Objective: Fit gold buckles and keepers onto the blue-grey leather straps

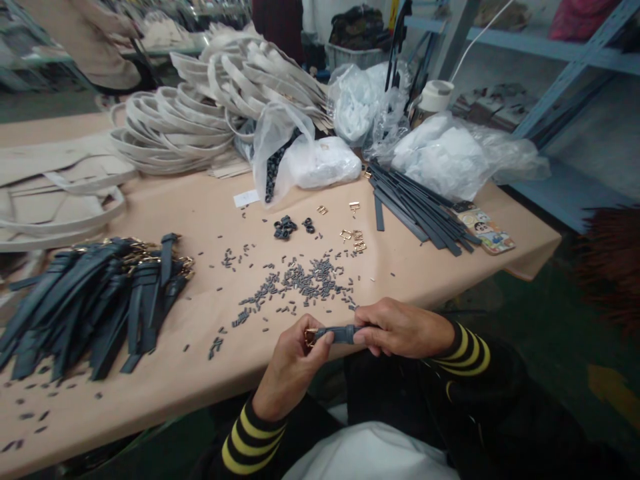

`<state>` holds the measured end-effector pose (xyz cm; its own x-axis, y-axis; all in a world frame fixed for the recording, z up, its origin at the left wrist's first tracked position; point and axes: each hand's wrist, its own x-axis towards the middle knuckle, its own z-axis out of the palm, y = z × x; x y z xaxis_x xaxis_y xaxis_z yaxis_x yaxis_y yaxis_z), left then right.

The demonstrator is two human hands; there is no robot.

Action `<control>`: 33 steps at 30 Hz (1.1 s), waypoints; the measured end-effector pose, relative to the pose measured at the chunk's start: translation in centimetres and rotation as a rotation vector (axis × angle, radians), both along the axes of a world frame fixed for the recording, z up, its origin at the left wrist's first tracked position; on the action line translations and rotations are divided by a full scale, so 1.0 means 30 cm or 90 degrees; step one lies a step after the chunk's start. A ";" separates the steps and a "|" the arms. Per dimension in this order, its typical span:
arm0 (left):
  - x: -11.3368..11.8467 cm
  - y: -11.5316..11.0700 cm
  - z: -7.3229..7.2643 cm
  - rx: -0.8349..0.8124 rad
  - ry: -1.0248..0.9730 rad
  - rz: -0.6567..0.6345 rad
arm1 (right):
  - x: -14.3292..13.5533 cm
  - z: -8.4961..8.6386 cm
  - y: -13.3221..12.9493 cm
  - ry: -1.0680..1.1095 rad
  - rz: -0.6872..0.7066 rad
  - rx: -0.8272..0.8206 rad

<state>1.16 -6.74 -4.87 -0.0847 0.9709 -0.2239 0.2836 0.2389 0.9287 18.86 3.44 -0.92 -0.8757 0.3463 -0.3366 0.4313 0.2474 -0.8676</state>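
Near the table's front edge, my left hand pinches the gold buckle end of a dark strap. My right hand grips the same strap farther right, fingers closed round it; its far end is hidden. A dark loop sits around the strap between the hands. Behind them lie many small dark pieces scattered on the table. Gold buckles and a small cluster of black loops rest beyond those pieces.
Buckled dark straps are heaped at left. Plain dark strips and a patterned phone case lie at right. Beige straps and plastic bags fill the back of the table. A person stands behind.
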 end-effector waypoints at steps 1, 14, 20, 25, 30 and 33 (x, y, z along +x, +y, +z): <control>0.001 -0.002 -0.005 0.004 -0.004 0.008 | -0.001 -0.001 -0.003 0.003 0.003 -0.013; -0.007 -0.016 0.025 -0.004 -0.002 -0.056 | -0.015 0.007 -0.019 0.007 0.004 0.103; -0.008 -0.012 0.008 -0.010 -0.060 -0.067 | -0.013 -0.002 -0.023 -0.034 0.062 0.078; 0.012 -0.007 -0.028 -0.005 -0.104 0.019 | -0.023 0.000 -0.030 -0.058 0.065 0.168; 0.005 -0.015 -0.025 0.003 -0.059 -0.010 | -0.023 -0.015 -0.038 -0.040 0.056 0.039; -0.009 -0.019 -0.003 0.024 0.002 -0.058 | -0.023 -0.035 -0.036 -0.010 0.038 0.024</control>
